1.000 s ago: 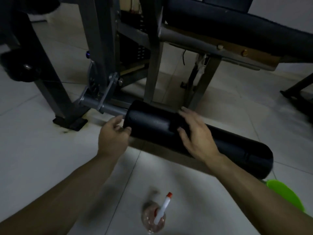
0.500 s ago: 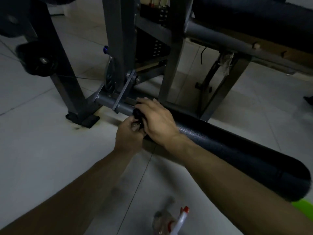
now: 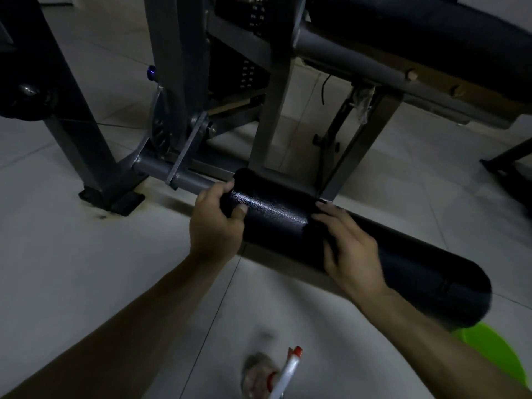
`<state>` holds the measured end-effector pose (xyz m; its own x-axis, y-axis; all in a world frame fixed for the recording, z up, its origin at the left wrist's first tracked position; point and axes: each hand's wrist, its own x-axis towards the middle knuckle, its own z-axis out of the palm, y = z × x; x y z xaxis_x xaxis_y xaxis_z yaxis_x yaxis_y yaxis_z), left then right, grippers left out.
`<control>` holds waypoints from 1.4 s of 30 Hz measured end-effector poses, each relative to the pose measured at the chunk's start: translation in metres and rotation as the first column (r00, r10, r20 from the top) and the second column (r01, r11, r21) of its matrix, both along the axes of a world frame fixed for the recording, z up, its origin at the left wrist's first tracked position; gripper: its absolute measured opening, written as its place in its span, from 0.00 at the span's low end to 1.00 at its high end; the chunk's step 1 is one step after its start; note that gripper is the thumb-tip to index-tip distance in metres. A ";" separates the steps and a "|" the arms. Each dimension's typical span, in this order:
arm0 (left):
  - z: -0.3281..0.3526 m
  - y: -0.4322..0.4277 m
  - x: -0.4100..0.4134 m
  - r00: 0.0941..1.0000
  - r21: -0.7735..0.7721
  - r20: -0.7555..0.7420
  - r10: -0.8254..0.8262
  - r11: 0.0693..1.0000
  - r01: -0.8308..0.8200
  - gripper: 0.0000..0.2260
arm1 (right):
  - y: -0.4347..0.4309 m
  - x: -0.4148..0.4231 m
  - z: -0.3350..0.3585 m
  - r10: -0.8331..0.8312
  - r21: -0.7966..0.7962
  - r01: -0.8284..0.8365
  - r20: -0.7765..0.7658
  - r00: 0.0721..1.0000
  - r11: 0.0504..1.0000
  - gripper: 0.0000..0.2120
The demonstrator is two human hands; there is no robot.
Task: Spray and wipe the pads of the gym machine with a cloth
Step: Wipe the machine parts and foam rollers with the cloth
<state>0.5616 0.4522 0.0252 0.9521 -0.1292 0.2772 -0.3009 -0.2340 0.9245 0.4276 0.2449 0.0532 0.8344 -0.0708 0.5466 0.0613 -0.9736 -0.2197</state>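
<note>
So compared to half a second back, when both hands were bunched up at the left end by the axle, the right hand (image 3: pixel 351 249) has slid out toward the middle of the black, pebbled vinyl roller pad (image 3: pixel 276 208). It's lying flat on top, fingers straight and spread, pressing down. The left hand (image 3: pixel 218 223) stayed put at the left end and is clamped on the pad, thumb over the top and fingers wrapped round the end face.

The pad sits low over the pale tiled floor (image 3: pixel 72 269), running down to the right. Its left end meets the grey steel axle (image 3: pixel 187 177), and the grey machine uprights (image 3: pixel 270 110) stand just behind it, so that side is tight. The near side is open floor. The free right end hangs over the lime green plastic tub (image 3: pixel 495 358).

Only a corner of the tub shows, so can't tell what's in it. The clear spray bottle with the white and red nozzle (image 3: pixel 276 375) stands on the floor near the bottom edge, too blurred to tell how full it is.
</note>
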 end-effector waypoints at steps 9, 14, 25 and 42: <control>0.008 -0.003 -0.018 0.992 0.231 0.126 -0.023 0.973 -0.007 0.27 | 0.053 0.066 0.008 0.163 -0.125 -0.176 -0.111 0.980 0.976 0.19; 0.024 -0.046 -0.054 0.869 0.535 0.366 -0.332 0.840 0.096 0.37 | -0.037 -0.037 0.000 0.043 -0.162 -0.059 -0.099 0.994 0.985 0.22; 0.022 -0.110 -0.066 0.804 0.770 0.319 -0.501 0.632 0.089 0.52 | -0.061 -0.068 -0.015 -0.205 0.099 0.197 0.072 0.976 0.975 0.21; 0.042 -0.139 -0.099 0.754 0.846 0.324 -0.571 0.531 0.039 0.55 | -0.148 -0.165 -0.017 -0.430 0.130 0.419 0.070 0.900 0.899 0.25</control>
<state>0.4631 0.3132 0.0675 0.5313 -0.7860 0.3161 -0.8421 -0.5308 0.0957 0.2625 0.0964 0.0363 0.6568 -0.4703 0.5895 -0.3266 -0.8820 -0.3398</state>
